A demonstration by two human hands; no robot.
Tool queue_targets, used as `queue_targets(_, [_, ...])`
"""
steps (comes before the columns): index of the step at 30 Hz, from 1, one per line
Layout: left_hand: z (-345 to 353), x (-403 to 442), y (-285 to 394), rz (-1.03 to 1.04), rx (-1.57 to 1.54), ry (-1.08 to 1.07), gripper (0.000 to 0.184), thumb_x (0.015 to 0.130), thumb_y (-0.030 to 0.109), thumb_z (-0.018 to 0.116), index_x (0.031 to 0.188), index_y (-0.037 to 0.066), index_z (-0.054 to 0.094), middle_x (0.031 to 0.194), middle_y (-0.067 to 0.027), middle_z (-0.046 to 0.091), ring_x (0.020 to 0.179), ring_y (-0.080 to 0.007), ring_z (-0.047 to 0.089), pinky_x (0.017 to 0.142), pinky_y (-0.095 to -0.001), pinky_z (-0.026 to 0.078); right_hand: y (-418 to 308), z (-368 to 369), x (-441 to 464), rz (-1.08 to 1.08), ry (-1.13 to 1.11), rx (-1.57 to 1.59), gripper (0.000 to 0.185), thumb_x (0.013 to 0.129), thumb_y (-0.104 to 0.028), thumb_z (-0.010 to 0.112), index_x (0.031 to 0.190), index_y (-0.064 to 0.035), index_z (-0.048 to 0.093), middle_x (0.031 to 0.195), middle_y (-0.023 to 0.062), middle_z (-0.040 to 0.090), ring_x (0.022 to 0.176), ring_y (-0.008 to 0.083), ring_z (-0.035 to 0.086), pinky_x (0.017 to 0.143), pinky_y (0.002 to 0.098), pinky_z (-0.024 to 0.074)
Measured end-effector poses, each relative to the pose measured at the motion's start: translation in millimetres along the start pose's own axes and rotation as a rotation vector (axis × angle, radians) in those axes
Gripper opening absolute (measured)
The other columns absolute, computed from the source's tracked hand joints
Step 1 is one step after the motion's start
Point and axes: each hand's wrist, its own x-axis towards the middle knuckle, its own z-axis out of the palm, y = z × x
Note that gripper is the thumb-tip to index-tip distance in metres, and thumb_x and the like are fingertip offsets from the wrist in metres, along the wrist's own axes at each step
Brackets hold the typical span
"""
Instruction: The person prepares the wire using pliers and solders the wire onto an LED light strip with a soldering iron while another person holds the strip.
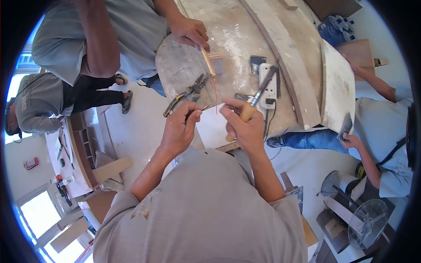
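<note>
My left hand (pixel 180 126) is closed, pinching a thin wire-like piece (pixel 205 108) whose short end sticks out to the right. My right hand (pixel 246 125) is closed around a tool with a yellowish wooden handle (pixel 248 112); its dark metal shaft points away over the table. Between my hands dangles a thin red wire (pixel 215 94), coming from the end of a narrow orange-yellow strip (pixel 207 61). A co-worker's hand (pixel 191 33) holds that strip from across the table. Pliers with yellow-and-black handles (pixel 186 95) lie beyond my left hand.
A white power strip (pixel 268 83) with a plugged-in black cable lies on the dusty table (pixel 232 39), near a small dark block (pixel 258 65). A long curved board (pixel 285 57) borders the right. Another person holds a white panel (pixel 337 87). A fan (pixel 368 223) stands lower right.
</note>
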Motion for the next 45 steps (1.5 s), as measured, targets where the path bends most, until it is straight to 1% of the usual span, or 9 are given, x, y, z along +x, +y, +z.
queue_targets(10, [10, -16, 10, -0.132, -0.281, -0.171, 0.017, 0.098, 0.015, 0.066, 0.105, -0.001, 0.066, 0.075, -0.0001, 0.061, 0.069, -0.0068, 0.049, 0.062, -0.0257, 0.043, 10, -9, -9, -0.081, -0.104, 0.002, 0.014, 0.092, -0.007, 0.072, 0.100, 0.0037, 0.067, 0.065, 0.0003, 0.059, 0.048, 0.0050, 0.051, 0.042, 0.0207, 0.0344])
queue_targets(16, [-5, -26, -6, -0.056, -0.068, -0.059, 0.018, 0.099, 0.016, 0.063, 0.104, -0.001, 0.067, 0.077, -0.0008, 0.062, 0.070, -0.0053, 0.051, 0.062, -0.0238, 0.042, -26, -40, -11, -0.301, -0.013, 0.331, 0.004, 0.096, -0.002, 0.063, 0.097, 0.0016, 0.062, 0.072, 0.0045, 0.060, 0.046, 0.0064, 0.047, 0.042, 0.0222, 0.0368])
queue_targets(20, [-26, -21, -45, -0.235, -0.223, 0.004, 0.016, 0.101, 0.015, 0.059, 0.101, 0.000, 0.063, 0.075, -0.0021, 0.060, 0.064, -0.0081, 0.047, 0.061, -0.0250, 0.041, -44, -58, -20, -0.331, 0.045, 0.084, 0.006, 0.098, -0.005, 0.062, 0.102, -0.0004, 0.062, 0.074, 0.0037, 0.060, 0.048, 0.0061, 0.047, 0.042, 0.0219, 0.0366])
queue_targets(23, [-21, -1, -58, 0.004, 0.173, 0.280, 0.015, 0.099, 0.013, 0.060, 0.096, -0.001, 0.063, 0.070, -0.0110, 0.058, 0.061, -0.0154, 0.054, 0.061, -0.0323, 0.045, -23, -63, -21, -0.162, 0.036, -0.087, 0.010, 0.099, -0.009, 0.062, 0.105, -0.0006, 0.061, 0.073, 0.0025, 0.059, 0.050, 0.0058, 0.048, 0.044, 0.0214, 0.0377])
queue_targets(26, [-24, 20, -82, -0.198, 0.321, 0.241, 0.017, 0.096, 0.017, 0.064, 0.097, 0.000, 0.065, 0.065, -0.0147, 0.057, 0.056, -0.0219, 0.055, 0.059, -0.0370, 0.045, 9, -56, -20, -0.038, 0.103, -0.199, 0.018, 0.099, -0.013, 0.063, 0.110, 0.0012, 0.061, 0.075, 0.0009, 0.058, 0.055, 0.0058, 0.050, 0.049, 0.0211, 0.0404])
queue_targets(33, [-27, 60, -86, -0.146, 0.369, 0.178, 0.019, 0.096, 0.019, 0.063, 0.096, 0.000, 0.069, 0.069, -0.0192, 0.063, 0.059, -0.0317, 0.061, 0.059, -0.0406, 0.046, 41, -50, -18, 0.030, 0.078, -0.309, 0.033, 0.101, -0.019, 0.061, 0.127, 0.0022, 0.057, 0.078, -0.0025, 0.055, 0.062, 0.0053, 0.051, 0.056, 0.0206, 0.0414])
queue_targets(36, [-24, 54, -85, -0.073, 0.271, 0.170, 0.020, 0.098, 0.017, 0.060, 0.100, -0.001, 0.068, 0.074, -0.0208, 0.065, 0.063, -0.0355, 0.062, 0.062, -0.0408, 0.049, 31, -59, -16, 0.135, 0.067, -0.393, 0.037, 0.101, -0.016, 0.060, 0.132, 0.0022, 0.055, 0.087, 0.0047, 0.063, 0.070, 0.0102, 0.059, 0.065, 0.0240, 0.0483])
queue_targets(38, [-24, 46, -91, -0.046, 0.276, 0.180, 0.021, 0.100, 0.016, 0.058, 0.103, -0.002, 0.068, 0.077, -0.0216, 0.067, 0.066, -0.0380, 0.063, 0.064, -0.0406, 0.050, 40, -66, -14, 0.013, 0.103, -0.571, 0.040, 0.101, -0.016, 0.057, 0.137, 0.0031, 0.052, 0.098, 0.0116, 0.067, 0.083, 0.0170, 0.064, 0.076, 0.0290, 0.0504])
queue_targets(45, [-24, 41, -81, -0.187, 0.218, 0.153, 0.019, 0.100, 0.014, 0.059, 0.106, -0.002, 0.068, 0.078, -0.0138, 0.068, 0.067, -0.0158, 0.060, 0.065, -0.0303, 0.048, 35, -59, -16, 0.019, -0.028, -0.779, 0.043, 0.103, -0.017, 0.053, 0.140, 0.0056, 0.050, 0.119, 0.0256, 0.065, 0.110, 0.0298, 0.064, 0.097, 0.0347, 0.0465])
